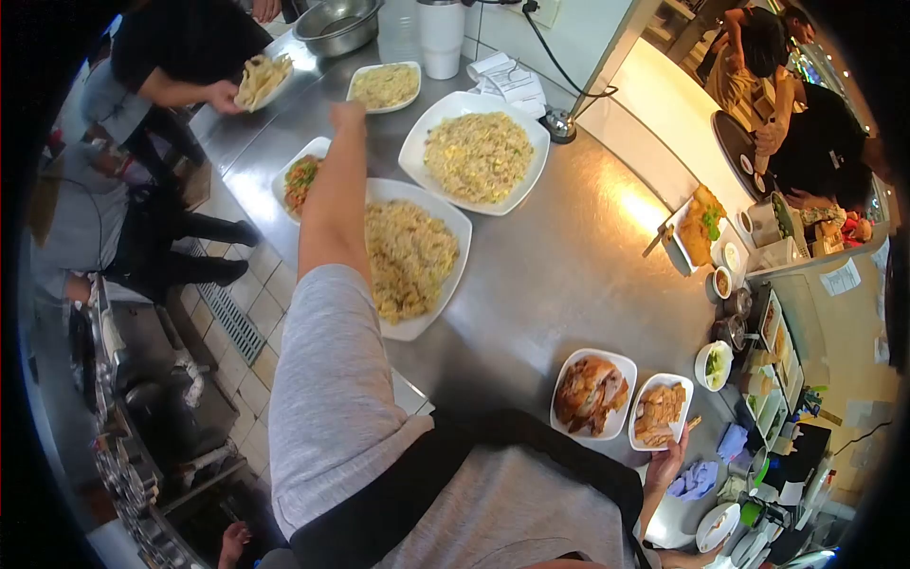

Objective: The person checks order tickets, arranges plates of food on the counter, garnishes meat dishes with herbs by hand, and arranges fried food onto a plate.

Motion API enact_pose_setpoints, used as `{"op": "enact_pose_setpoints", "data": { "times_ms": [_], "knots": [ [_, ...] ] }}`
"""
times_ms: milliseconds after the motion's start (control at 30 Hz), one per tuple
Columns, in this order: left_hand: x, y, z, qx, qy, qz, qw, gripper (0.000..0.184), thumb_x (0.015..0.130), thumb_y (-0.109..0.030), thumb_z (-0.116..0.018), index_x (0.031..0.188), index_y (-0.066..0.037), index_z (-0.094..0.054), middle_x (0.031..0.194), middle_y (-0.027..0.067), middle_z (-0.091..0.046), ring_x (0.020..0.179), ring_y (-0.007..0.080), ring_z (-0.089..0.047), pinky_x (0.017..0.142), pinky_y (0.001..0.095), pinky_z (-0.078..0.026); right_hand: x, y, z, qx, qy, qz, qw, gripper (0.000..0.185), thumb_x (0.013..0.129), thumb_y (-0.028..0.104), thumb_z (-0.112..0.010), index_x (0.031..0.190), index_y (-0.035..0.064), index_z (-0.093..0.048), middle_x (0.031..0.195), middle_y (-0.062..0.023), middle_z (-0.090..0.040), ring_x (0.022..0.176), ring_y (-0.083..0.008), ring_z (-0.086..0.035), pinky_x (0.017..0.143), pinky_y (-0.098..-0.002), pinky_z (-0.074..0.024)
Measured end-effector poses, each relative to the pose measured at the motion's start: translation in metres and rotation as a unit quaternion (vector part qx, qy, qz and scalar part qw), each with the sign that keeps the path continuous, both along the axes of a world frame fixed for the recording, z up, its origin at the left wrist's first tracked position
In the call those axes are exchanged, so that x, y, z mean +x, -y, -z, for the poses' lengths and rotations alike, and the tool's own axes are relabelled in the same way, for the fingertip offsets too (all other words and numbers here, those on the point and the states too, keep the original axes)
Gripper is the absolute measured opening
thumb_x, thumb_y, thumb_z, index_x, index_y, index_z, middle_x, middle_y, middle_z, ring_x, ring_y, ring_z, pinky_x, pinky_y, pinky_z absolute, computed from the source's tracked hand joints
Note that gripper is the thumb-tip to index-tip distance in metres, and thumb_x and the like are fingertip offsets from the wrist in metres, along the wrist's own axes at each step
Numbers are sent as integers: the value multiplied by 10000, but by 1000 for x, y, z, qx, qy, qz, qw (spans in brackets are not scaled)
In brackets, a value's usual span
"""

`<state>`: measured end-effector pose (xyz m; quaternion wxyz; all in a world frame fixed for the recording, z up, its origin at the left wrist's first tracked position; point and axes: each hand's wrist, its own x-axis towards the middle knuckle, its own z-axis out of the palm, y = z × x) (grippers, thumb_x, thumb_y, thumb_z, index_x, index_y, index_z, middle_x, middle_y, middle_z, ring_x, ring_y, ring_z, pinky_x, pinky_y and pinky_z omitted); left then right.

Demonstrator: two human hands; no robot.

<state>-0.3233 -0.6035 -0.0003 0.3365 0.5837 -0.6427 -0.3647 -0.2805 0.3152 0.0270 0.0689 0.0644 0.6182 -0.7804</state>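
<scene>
"Steel forms the counter (531,284) in front of you. Where do your hands lie upon it?"

"Your right hand (666,465) lies at the lower right. Its fingers are closed on the lower edge of the sliced-meat plate (634,410), a small white dish of browned slices."

"And your left hand (348,117)?"

"It extends, at the end of a grey sleeve (332,351), to the near left corner of the small rice plate (384,108). The fingers are largely hidden, so I cannot tell whether they are apart or together, nor whether they touch the rim."

"Which dishes adjoin these?"

"Just left of the sliced-meat plate is the roast-meat plate (557,398). Below your outstretched forearm lies the lower rice platter (463,242); the upper rice platter (409,156) is above and to its right. The red-and-green dish (281,192) shows on the arm's left."

"Is any writing legible?"

"None that you can read with certainty. The printed slips (505,83), beside the white tumbler (441,43), carry text too small to make out; so does the wall notice (840,277) at the far right. No brand can be read on the tumbler."

"Who else appears?"

"At the upper left, a co-worker in black (190,43) holds a plate of pale strips (275,99) near the metal bowl (336,36)."
</scene>
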Motion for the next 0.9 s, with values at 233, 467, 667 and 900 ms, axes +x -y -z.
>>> {"op": "enact_pose_setpoints", "data": {
  "times_ms": [233, 467, 667, 900],
  "knots": [
    [-19, -6, -4, 230, -331, -1, 915, 318, 844, 43, -420, 1153, 53, -492, 1014, 189, -584, 798, 324, -636, 541, 415, -583, -8, 5, 3, 20, 35, 15, 999, 611, 769, 99, -531, 1348, 24, -353, 1259, -143, -502, 1097, -260, -548, 904, -355, -469],
    [-8, -29, -20, 169, -331, 9, 928, 381, 803, 34, -444, 1179, 100, -430, 1104, 220, -546, 793, 325, -641, 489, 371, -579, -5, 8, 1, 14, 29, 4, 999, 642, 772, 99, -528, 1371, 18, -313, 1268, -154, -485, 1124, -263, -528, 929, -369, -453],
    [41, -81, -86, 47, -392, 148, 907, 365, 809, 60, -393, 1168, 124, -411, 1102, 234, -542, 861, 337, -634, 579, 349, -600, -8, -8, 6, -11, 22, -42, 999, 629, 792, 99, -526, 1381, 30, -315, 1286, -143, -473, 1151, -271, -508, 941, -403, -449],
    [108, -269, -146, 184, -328, 348, 859, 381, 839, 22, -367, 1207, 121, -392, 1136, 260, -524, 915, 343, -623, 743, 381, -593, -11, -12, 7, 2, 22, -59, 998, 533, 835, 63, -476, 1352, 41, -348, 1197, -132, -539, 947, -227, -619, 693, -333, -570]
  ]
}}
